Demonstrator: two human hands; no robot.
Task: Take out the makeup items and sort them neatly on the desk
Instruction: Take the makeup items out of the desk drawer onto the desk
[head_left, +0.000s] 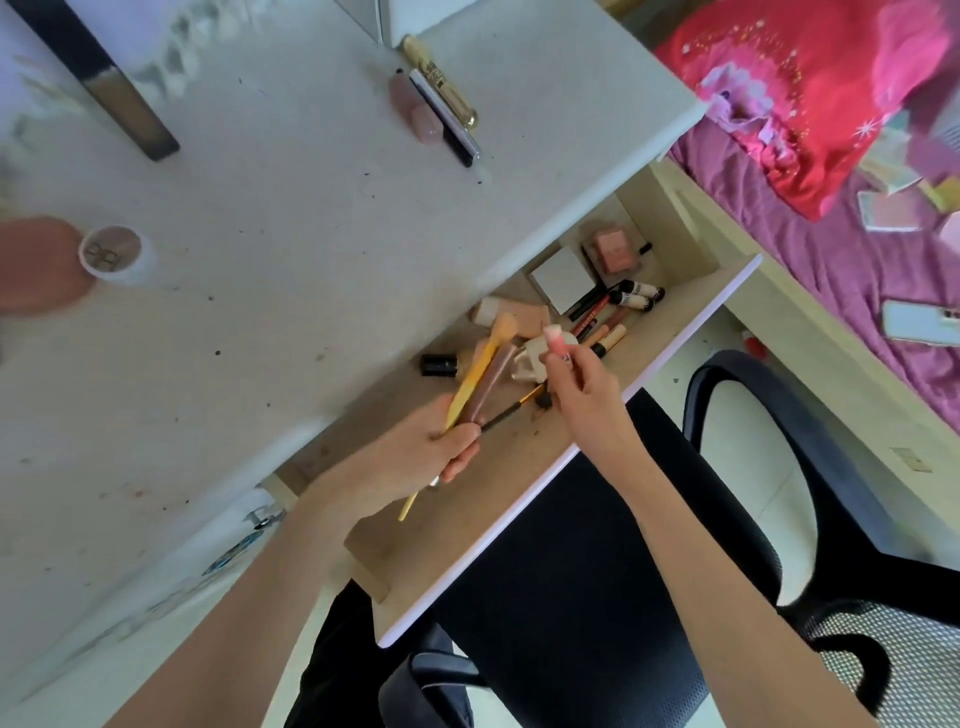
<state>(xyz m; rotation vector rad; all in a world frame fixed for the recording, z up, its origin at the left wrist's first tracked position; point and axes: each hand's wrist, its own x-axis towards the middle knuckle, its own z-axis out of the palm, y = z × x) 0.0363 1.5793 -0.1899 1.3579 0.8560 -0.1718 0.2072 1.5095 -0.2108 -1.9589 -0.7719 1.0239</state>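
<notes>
My left hand grips a bundle of makeup brushes, a yellow one, a brown one and a thin black one, over the open drawer. My right hand holds a small pink tube upright just beside the brushes. Inside the drawer lie several makeup items: a pink compact, a white square case, lip pencils and small bottles, a black cap. On the white desk rest a pink tube, a black-white stick and a gold mascara.
A small white jar and a pink round object sit at the desk's left. A dark strip lies at the back left. A black mesh chair stands under the drawer. A bed with a phone is on the right.
</notes>
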